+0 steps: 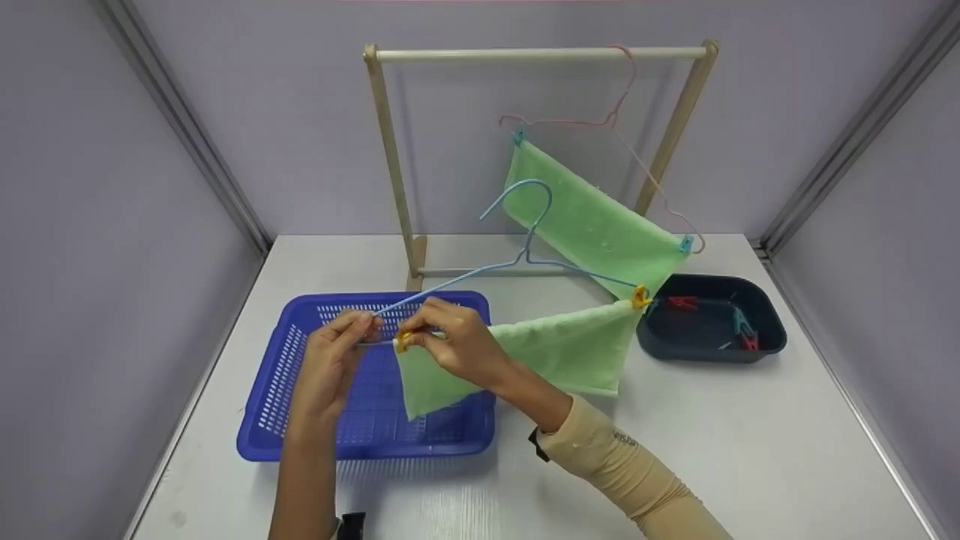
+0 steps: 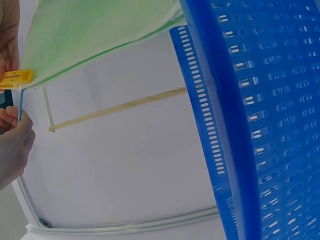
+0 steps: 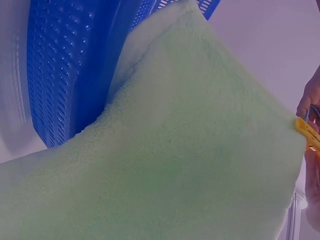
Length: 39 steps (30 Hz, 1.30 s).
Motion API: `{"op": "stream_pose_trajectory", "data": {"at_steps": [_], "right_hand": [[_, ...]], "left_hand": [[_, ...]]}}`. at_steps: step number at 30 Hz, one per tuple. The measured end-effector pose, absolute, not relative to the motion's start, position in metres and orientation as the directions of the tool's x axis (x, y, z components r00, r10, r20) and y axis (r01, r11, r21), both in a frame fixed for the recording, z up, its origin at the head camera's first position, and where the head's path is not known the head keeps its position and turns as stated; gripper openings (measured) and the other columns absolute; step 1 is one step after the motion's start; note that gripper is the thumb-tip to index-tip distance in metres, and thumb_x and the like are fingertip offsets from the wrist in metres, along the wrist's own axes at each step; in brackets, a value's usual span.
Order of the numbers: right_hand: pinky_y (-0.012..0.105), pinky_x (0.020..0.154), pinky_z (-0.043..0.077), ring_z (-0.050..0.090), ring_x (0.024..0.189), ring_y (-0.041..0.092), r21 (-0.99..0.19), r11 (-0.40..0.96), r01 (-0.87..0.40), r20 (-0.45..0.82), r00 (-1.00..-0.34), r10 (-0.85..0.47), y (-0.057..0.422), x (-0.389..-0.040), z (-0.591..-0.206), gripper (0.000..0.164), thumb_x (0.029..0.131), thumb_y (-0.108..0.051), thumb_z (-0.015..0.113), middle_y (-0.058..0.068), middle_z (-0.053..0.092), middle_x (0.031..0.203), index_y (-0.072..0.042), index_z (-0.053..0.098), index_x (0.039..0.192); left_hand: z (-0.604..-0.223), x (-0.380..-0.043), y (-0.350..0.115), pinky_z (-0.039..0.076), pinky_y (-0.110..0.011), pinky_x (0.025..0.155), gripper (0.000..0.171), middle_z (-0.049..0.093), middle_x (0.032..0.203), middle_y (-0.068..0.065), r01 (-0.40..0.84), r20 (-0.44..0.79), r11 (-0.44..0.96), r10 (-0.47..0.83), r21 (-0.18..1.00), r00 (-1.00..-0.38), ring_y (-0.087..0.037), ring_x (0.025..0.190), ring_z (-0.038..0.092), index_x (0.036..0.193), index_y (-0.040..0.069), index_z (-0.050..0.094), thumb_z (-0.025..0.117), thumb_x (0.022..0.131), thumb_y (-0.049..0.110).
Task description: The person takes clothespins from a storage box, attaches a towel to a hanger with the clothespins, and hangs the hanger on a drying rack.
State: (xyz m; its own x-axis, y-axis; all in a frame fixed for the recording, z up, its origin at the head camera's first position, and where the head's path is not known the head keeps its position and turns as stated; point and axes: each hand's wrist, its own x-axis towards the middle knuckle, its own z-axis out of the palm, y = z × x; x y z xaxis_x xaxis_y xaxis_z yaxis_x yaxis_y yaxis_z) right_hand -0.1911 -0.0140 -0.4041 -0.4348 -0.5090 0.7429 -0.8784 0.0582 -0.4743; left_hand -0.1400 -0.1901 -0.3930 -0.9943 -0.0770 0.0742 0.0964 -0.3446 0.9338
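My left hand (image 1: 334, 360) pinches the left end of a blue clothes hanger (image 1: 550, 196). Beside it, my right hand (image 1: 461, 345) pinches a yellow clothespin (image 1: 403, 343) at the top left corner of a light green cloth (image 1: 562, 352). A second yellow clothespin (image 1: 640, 297) clips the opposite corner to the hanger's right end. From the left wrist view, the clothespin (image 2: 17, 78) sits on the cloth edge, just above the fingers on the hanger. Cloth (image 3: 175, 125) fills most of the right wrist view; the clothespin (image 3: 309, 132) shows at its right edge.
Below the hands stands a blue perforated basket (image 1: 262, 405). Behind, a rack (image 1: 540, 55) bears a pink hanger (image 1: 570, 121) with another green cloth (image 1: 592, 210) clipped on. A dark tray (image 1: 705, 354) at right contains red and teal clothespins.
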Motion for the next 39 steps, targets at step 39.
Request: {"op": "stream_pose_trajectory", "data": {"at_steps": [39], "right_hand": [[0.029, 0.078, 0.049, 0.060, 0.091, 0.020, -0.532, 0.099, -0.841, 0.690, -0.499, -0.524, 0.032, -0.185, -0.401, 0.026, 0.086, -0.007, 0.064, 0.007, 0.061, 0.103, 0.000, 0.059, 0.111]], "left_hand": [[-0.397, -0.137, -0.194, 0.042, -0.031, 0.084, 0.020, 0.060, 0.086, -0.005, 0.107, 0.078, -0.371, -0.093, 0.923, -0.993, -0.018, 0.085, 0.055, 0.086, 0.002, 0.068, 0.050, 0.094, 0.002]]}}
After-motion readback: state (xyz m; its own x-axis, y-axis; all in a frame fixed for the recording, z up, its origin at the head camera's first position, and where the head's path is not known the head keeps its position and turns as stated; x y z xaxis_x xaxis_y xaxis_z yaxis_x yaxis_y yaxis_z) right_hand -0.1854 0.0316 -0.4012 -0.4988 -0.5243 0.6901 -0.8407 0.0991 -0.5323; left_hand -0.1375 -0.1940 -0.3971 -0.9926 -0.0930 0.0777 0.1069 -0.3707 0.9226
